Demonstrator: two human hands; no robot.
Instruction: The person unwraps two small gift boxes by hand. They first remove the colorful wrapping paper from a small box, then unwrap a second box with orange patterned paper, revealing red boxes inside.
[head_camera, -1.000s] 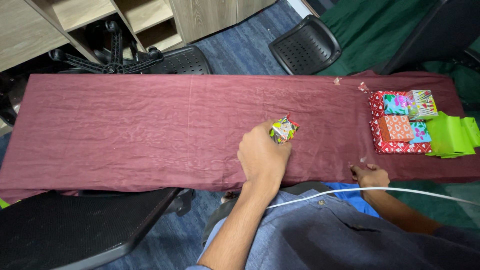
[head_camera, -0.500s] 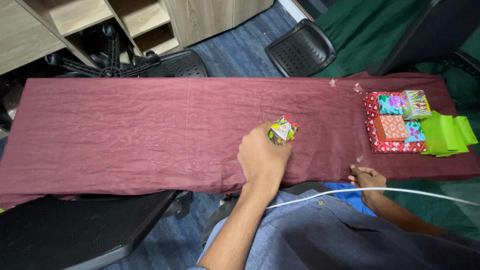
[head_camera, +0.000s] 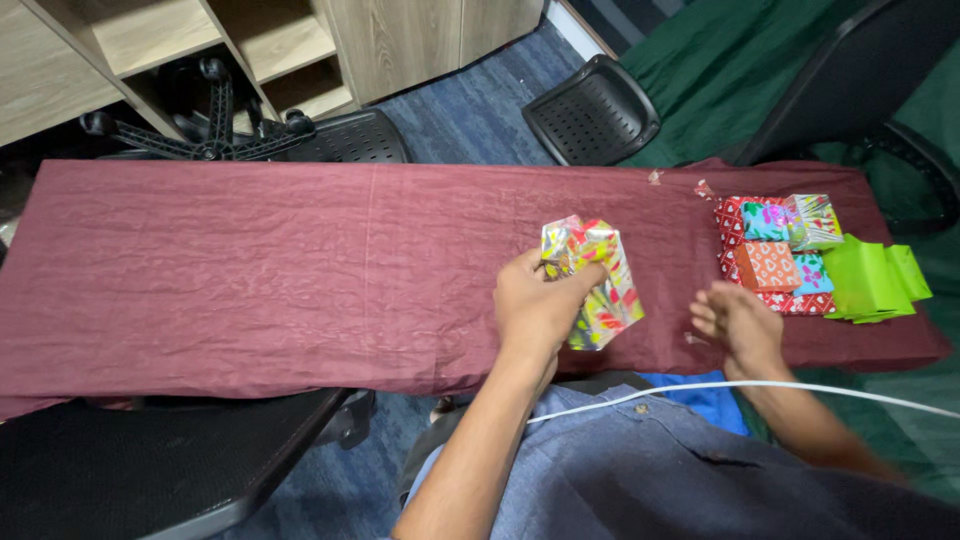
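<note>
The left hand (head_camera: 535, 305) pinches one end of a shiny multicoloured wrapping sheet (head_camera: 592, 280), which hangs crumpled from its fingers over the front half of the maroon tablecloth (head_camera: 250, 260). The right hand (head_camera: 730, 320) hovers open and slightly blurred just right of the sheet, holding nothing.

The foil looks thin and creased; a hard tug between both hands could tear it, and the pinch could slip. The sheet's lower end lies near the table's front edge, so it could slide off into the lap.

Farther right, a stack of small wrapped gift boxes (head_camera: 775, 255) and folded green paper (head_camera: 872, 282) sit close to the table's end; a wide sweep could knock them off. The cloth to the left lies bare, offering room.
</note>
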